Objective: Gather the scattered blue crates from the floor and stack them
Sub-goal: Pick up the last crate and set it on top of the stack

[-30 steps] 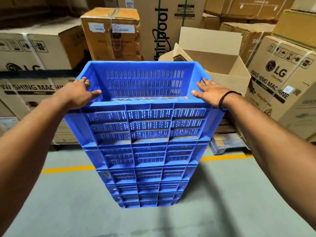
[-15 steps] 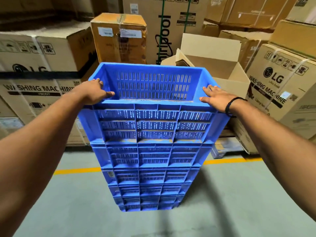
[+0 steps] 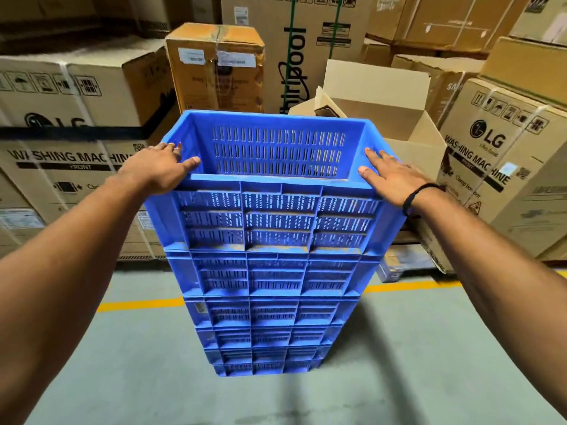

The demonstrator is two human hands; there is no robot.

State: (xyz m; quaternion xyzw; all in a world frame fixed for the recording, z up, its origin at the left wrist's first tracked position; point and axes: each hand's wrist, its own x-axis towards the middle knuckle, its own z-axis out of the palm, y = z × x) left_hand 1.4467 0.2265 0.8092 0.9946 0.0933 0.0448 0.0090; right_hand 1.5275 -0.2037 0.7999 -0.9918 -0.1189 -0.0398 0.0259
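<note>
A tall stack of several blue slotted crates [image 3: 273, 314] stands on the grey floor in front of me. The top blue crate [image 3: 276, 219] is empty and sits level on the stack. My left hand [image 3: 156, 170] curls over its near left corner, thumb on the inner side of the rim. On the right rim lies my right hand [image 3: 389, 176], flat with fingers straight and apart, a black band on the wrist.
Cardboard appliance boxes wall in the back: LG washing-machine boxes at left [image 3: 61, 148] and right [image 3: 506, 167], a taped brown box [image 3: 214, 72], an open carton [image 3: 383, 118] just behind the stack. A yellow floor line [image 3: 138, 305] runs behind the stack's base.
Both hands have stayed on the top crate's rim. The view has shifted, so the stack sits a little further right and lower in the frame.
</note>
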